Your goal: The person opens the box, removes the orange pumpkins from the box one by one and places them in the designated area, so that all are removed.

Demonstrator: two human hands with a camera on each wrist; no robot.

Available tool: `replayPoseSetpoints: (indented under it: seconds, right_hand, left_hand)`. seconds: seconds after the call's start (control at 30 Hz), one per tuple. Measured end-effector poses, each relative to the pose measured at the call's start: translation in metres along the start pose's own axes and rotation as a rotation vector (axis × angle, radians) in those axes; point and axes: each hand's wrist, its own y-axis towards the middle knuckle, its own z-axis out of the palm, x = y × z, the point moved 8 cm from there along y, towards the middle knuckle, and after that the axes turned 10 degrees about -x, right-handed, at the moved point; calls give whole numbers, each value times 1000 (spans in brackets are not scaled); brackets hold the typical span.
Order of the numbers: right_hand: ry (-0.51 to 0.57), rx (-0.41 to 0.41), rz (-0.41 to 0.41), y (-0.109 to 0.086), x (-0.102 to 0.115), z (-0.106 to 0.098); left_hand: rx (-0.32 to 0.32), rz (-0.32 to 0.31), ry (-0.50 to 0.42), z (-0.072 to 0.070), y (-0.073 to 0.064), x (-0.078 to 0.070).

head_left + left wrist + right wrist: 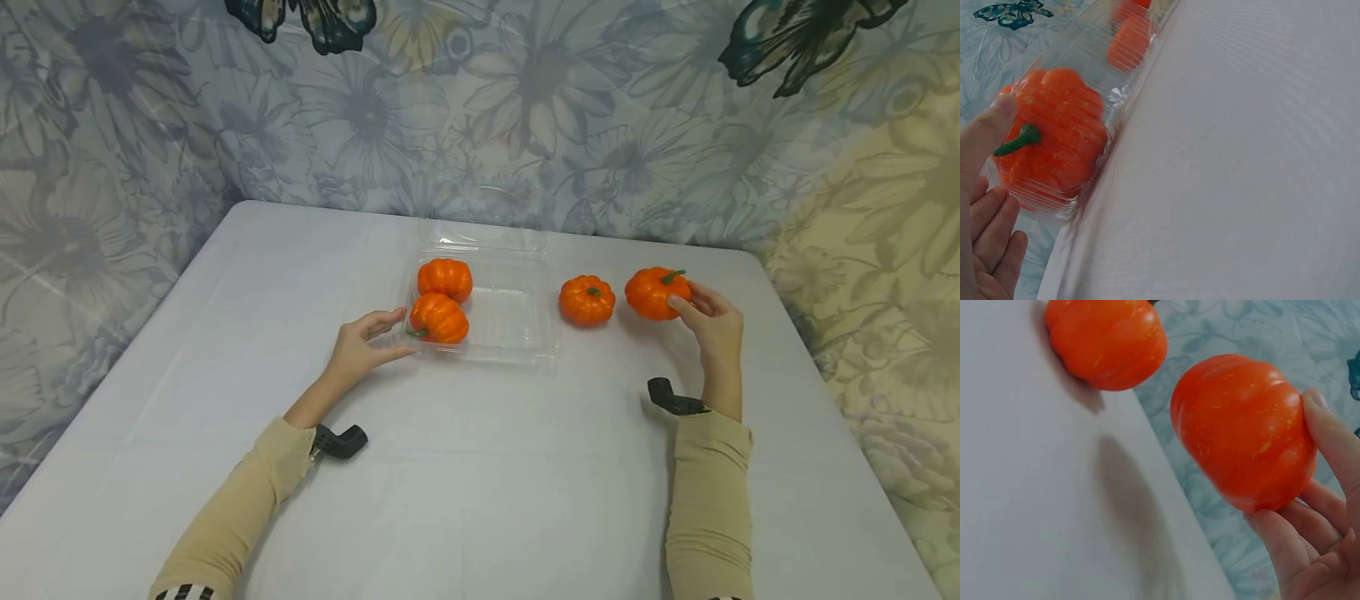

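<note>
My right hand (714, 321) grips a small orange pumpkin (651, 293) with a green stem, lifted off the table; its shadow falls below it in the right wrist view. Left of it a second pumpkin (587, 301) sits on the table. Two more pumpkins lie in the left half of a clear plastic container (517, 321), one (445, 279) behind the other (438, 319). My left hand (365, 343) is at the container's left side, thumb and fingers spread around its near left corner. In the left wrist view the thumb (988, 128) touches the clear wall.
The container's clear lid (483, 237) stands raised at the back, near the far edge of the white table (465, 483). Flower-patterned cloth (367, 117) with butterflies hangs behind. Dark wrist mounts (341, 442) stick out from both sleeves.
</note>
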Motion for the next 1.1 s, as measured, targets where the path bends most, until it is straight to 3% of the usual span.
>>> replayPoseSetpoints:
  seconds: [0.17, 0.4, 0.73, 1.1]
  right_hand:
    - [-41, -15, 9, 8, -13, -4]
    - [-101, -14, -21, 32, -47, -13]
    - [-180, -19, 22, 5, -21, -1]
    - [-175, 47, 38, 4, -28, -3]
  left_hand:
    - [2, -14, 4, 0, 0, 2]
    - [9, -19, 3, 1, 0, 2]
    - [9, -25, -1, 0, -1, 0]
    - [14, -30, -3, 0, 0, 4]
